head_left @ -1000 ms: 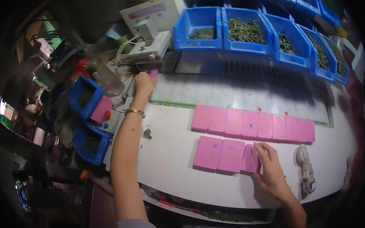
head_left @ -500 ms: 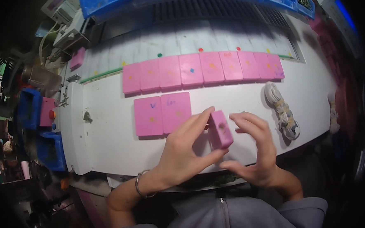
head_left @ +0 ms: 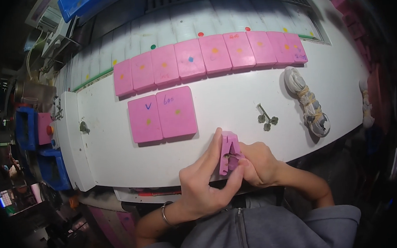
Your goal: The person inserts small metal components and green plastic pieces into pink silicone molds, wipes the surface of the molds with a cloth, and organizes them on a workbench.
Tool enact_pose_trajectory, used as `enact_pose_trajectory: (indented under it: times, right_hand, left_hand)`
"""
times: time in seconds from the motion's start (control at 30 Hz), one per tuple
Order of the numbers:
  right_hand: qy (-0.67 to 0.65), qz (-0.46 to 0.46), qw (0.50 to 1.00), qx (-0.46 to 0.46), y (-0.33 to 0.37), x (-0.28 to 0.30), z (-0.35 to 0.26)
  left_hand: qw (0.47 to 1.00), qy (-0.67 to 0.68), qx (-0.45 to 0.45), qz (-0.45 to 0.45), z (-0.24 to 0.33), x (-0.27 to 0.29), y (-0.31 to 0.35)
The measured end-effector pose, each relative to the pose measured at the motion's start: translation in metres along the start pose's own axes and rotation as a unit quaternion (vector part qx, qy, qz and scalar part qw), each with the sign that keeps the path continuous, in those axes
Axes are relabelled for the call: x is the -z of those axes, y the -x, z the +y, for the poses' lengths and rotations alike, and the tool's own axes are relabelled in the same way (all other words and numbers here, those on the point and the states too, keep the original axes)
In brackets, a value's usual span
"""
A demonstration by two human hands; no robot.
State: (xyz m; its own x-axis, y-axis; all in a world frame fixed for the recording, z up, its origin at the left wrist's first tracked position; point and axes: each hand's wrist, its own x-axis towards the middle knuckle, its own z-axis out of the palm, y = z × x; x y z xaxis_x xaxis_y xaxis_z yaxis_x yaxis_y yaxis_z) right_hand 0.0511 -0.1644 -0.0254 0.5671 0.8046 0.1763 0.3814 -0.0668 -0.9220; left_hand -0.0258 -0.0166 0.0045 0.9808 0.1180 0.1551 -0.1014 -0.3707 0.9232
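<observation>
My left hand point(head_left: 199, 182) closes on a pink rubber mould point(head_left: 227, 142), its fingers along the left side and its thumb at the lower end. The mould stands on edge above the table near me, and a wedge-shaped gap parts its two halves. My right hand point(head_left: 261, 163) is closed on the mould's right side, its fingers curled and its thumb by the gap. Something small and dark shows inside, too small to make out. To the right on the table lies a dark green branched piece point(head_left: 266, 118) with a thin stem and rounded lobes.
Two pink moulds point(head_left: 176, 111) lie side by side ahead of my left hand. Several more form a row point(head_left: 190, 58) farther back. A banded white cloth bundle point(head_left: 308, 101) lies at right. Blue bins point(head_left: 53, 168) stand at left; a white ledge point(head_left: 76, 144) borders the table.
The mould has come nearer to me and its halves now stand apart. My right hand has closed onto it. The green branched piece is now visible on the table; the view has shifted.
</observation>
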Motion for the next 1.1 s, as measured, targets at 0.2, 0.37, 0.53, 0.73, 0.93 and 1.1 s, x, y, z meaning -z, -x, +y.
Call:
enact_pose_trajectory:
  times: [0.2,0.37,0.53,0.73,0.93,1.1]
  right_hand:
    - [-0.043,-0.011,0.999,0.012,0.000,0.003,0.000]
    - [-0.029,0.025,0.999,0.001,0.008,0.006,-0.004]
    - [-0.057,0.098,0.990,-0.088,0.018,0.002,-0.018]
    - [0.032,0.169,0.985,-0.029,0.005,0.009,-0.032]
    - [0.069,0.074,0.991,-0.088,0.000,0.011,-0.030]
    - [0.005,0.070,0.996,-0.058,-0.002,0.012,-0.024]
  left_hand:
    - [0.986,-0.144,-0.030,0.079,0.003,-0.011,-0.003]
    - [0.981,-0.170,-0.020,0.093,0.000,-0.011,0.001]
    - [0.980,-0.169,0.013,0.102,0.001,-0.007,0.001]
    - [0.987,-0.117,0.023,0.104,-0.001,0.001,0.000]
    - [0.994,-0.029,0.083,0.062,0.004,0.012,0.008]
    - [0.987,-0.153,0.045,-0.034,0.008,0.023,-0.005]
